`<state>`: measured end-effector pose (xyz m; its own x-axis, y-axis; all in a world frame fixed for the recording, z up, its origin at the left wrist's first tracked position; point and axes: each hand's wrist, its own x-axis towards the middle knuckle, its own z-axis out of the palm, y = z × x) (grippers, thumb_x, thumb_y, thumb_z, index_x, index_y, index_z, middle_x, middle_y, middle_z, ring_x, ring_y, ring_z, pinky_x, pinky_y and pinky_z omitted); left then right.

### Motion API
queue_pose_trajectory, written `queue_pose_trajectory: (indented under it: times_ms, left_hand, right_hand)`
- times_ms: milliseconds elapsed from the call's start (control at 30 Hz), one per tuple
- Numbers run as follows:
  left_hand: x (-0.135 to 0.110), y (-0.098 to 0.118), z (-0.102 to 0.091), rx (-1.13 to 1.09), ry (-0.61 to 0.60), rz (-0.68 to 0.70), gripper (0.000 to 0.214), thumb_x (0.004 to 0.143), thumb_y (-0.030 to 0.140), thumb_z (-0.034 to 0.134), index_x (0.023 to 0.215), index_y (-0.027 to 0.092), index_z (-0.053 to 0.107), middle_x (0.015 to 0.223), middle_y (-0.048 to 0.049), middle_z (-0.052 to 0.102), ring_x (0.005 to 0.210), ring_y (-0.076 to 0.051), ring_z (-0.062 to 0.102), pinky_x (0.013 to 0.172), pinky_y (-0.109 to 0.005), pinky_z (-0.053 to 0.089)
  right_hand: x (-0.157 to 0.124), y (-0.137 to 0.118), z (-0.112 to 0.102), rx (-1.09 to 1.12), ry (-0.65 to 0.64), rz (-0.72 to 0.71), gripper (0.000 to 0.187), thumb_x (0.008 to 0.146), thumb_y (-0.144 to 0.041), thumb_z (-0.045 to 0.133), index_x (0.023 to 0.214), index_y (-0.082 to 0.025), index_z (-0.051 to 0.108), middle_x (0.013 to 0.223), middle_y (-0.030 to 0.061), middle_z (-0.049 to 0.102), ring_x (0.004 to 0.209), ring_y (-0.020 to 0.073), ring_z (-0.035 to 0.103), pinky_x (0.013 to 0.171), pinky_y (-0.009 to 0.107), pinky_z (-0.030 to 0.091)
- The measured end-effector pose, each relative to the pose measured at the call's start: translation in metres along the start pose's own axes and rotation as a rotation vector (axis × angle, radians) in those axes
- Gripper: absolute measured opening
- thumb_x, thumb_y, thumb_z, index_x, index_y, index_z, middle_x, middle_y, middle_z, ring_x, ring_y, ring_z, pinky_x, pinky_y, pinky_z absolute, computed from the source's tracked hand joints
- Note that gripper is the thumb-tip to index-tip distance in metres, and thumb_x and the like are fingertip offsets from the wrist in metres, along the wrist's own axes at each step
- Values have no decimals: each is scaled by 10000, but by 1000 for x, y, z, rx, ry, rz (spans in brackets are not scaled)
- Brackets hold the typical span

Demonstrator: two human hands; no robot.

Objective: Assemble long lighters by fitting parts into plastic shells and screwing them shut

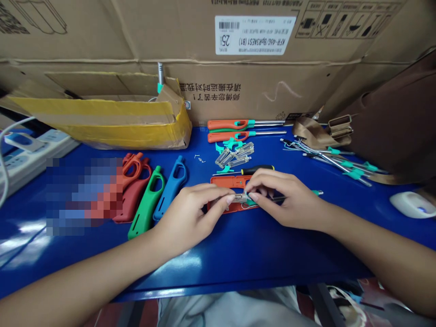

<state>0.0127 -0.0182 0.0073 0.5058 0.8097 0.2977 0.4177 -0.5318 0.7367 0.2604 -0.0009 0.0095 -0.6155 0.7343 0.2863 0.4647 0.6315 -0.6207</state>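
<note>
My left hand (190,213) and my right hand (289,197) meet over an orange lighter shell (226,182) that lies open on the blue table (238,254). Both hands pinch a small clear part (241,197) with a teal piece between their fingertips, just above the shell. A thin metal rod with a teal tip (316,193) sticks out to the right from under my right hand. A black-handled screwdriver (255,169) lies just behind the shell.
Red, green (147,204) and blue (172,187) shells lie at the left. Clear parts (235,156), two assembled orange lighters (238,129) and several metal rods (340,159) lie behind. A yellow-taped carton (112,120) stands at back left, a power strip (23,152) far left, a white object (412,204) right.
</note>
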Motion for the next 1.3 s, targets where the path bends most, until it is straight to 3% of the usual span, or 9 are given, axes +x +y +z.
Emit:
queue_pose_trajectory:
  times_ms: [100,200,267,467,767,1033,1300]
  left_hand:
    - [1,2,-3,52,2,17,173,1009,209,576,1023,191,748,884,11,753,773,-119,663,745,-234,486]
    - [2,3,-4,91,-31,9,256,1025,227,551,846,175,726,719,22,677,683,-115,606,681,-242,449]
    - [3,3,-4,120,-64,32,338,1036,224,526,749,165,694,657,20,632,659,-119,580,662,-250,432]
    - [2,-1,-4,165,-73,97,169,987,276,627,1067,168,730,937,-36,724,853,-166,635,778,-284,479]
    - [2,-6,-3,183,-195,60,180,1002,225,571,972,193,745,901,-20,745,863,-185,636,831,-334,484]
    - [0,-10,3,170,-125,10,159,980,270,612,1013,203,752,930,-51,712,869,-197,628,797,-344,512]
    - [-1,-9,3,189,-117,69,153,949,267,658,1051,208,756,946,-50,701,879,-196,623,823,-358,520]
  right_hand:
    - [0,2,-2,-128,-38,-78,324,936,-273,660,1248,-225,592,1183,87,621,1012,200,605,840,336,503]
    - [1,4,-1,-246,-61,-216,202,978,-284,614,1172,-234,637,1179,81,638,1069,222,598,894,380,478]
    - [2,4,1,-247,-47,-226,123,1003,-263,572,1080,-217,656,1119,74,656,1038,212,605,897,383,469]
    - [0,1,9,-63,-87,-88,98,1008,-251,562,1030,-206,647,1083,59,648,1040,180,602,932,347,466]
    - [1,-2,0,-236,-128,-44,119,1006,-258,540,1068,-211,629,1113,63,631,1084,217,565,931,397,404]
    - [2,-1,0,-308,-169,-89,150,1014,-275,516,1073,-206,636,1080,83,648,1000,237,553,876,408,411]
    - [2,2,-3,-343,-173,-101,179,1015,-279,516,1096,-186,646,1095,85,644,1001,235,553,881,400,402]
